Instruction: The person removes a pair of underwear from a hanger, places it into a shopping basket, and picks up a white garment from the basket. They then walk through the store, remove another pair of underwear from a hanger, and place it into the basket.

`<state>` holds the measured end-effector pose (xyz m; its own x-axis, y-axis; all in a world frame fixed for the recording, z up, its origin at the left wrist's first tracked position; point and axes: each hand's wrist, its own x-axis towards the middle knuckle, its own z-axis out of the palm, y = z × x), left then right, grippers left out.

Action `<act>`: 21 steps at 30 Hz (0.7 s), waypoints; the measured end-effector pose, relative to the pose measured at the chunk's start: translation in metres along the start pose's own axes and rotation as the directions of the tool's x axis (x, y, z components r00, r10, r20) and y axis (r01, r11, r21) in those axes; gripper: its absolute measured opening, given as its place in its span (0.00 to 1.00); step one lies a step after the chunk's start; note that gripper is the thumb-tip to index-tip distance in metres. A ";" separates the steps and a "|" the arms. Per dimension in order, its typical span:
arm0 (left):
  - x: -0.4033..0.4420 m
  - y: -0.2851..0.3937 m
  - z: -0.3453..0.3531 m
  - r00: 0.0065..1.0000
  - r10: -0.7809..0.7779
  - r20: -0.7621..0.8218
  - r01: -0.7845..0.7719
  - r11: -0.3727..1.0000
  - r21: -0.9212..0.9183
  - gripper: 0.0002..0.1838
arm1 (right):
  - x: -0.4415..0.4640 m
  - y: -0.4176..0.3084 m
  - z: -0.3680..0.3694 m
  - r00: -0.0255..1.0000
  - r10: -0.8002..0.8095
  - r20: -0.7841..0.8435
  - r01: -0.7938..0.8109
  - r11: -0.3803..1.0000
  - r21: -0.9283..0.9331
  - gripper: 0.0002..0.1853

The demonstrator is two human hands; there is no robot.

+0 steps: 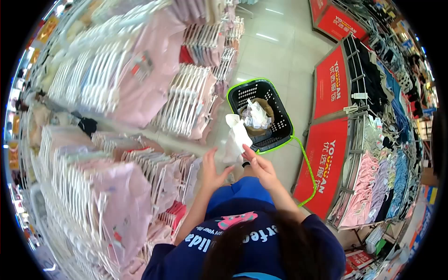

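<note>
A thin white sheet (238, 137), crumpled and partly see-through, hangs in front of me; whether it is paper or plastic I cannot tell. The fingertips of my right hand (262, 169) pinch its lower right edge. To its left is my left hand (213, 171), fingers apart and holding nothing. Just beyond the sheet, a black shopping basket (275, 95) with a bright green rim stands on the floor. Inside it is a brown container (268, 111) with white crumpled pieces (256, 116) in it.
Racks of pale pink clothes (154, 60) on white hangers line my left. Red display panels (330, 84) and more hanging clothes (364, 177) stand on the right. A green cord (308, 163) runs from the basket past my right side. Tiled floor (268, 51) stretches ahead.
</note>
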<state>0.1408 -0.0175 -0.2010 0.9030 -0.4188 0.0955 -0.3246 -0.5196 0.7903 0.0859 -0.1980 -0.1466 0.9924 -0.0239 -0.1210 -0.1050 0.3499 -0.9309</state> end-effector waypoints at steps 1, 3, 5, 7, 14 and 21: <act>-0.008 0.003 -0.006 0.999 0.021 0.036 -0.021 1.000 -0.013 0.36 | -0.004 -0.004 0.010 1.000 0.007 0.023 -0.008 0.997 0.073 0.25; -0.028 0.017 -0.013 0.999 0.035 0.030 -0.026 0.968 -0.251 0.30 | -0.011 -0.011 0.019 0.993 -0.034 0.113 0.016 0.988 0.155 0.28; -0.051 0.031 -0.024 0.994 -0.018 0.103 0.054 0.933 -0.357 0.26 | -0.020 -0.025 0.030 0.981 -0.078 0.176 0.017 0.946 0.323 0.29; -0.061 0.060 -0.042 0.973 0.212 0.088 -0.183 0.947 -0.262 0.20 | -0.034 -0.033 0.032 0.975 -0.019 0.221 -0.066 0.926 0.372 0.30; -0.147 0.082 -0.072 0.925 0.380 -0.003 -0.365 0.885 -0.290 0.26 | -0.084 -0.062 0.030 0.734 -0.237 0.636 -0.252 0.774 0.580 0.26; -0.195 0.103 -0.069 0.807 0.221 -0.548 -0.315 0.946 -0.083 0.40 | -0.149 -0.076 0.052 0.762 -0.199 0.617 -0.301 0.734 0.609 0.17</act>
<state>-0.0490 0.0617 -0.0966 0.8112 -0.0447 0.5830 -0.5678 -0.2981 0.7672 -0.0506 -0.1724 -0.0395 0.8166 0.4895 0.3060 -0.3364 0.8343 -0.4369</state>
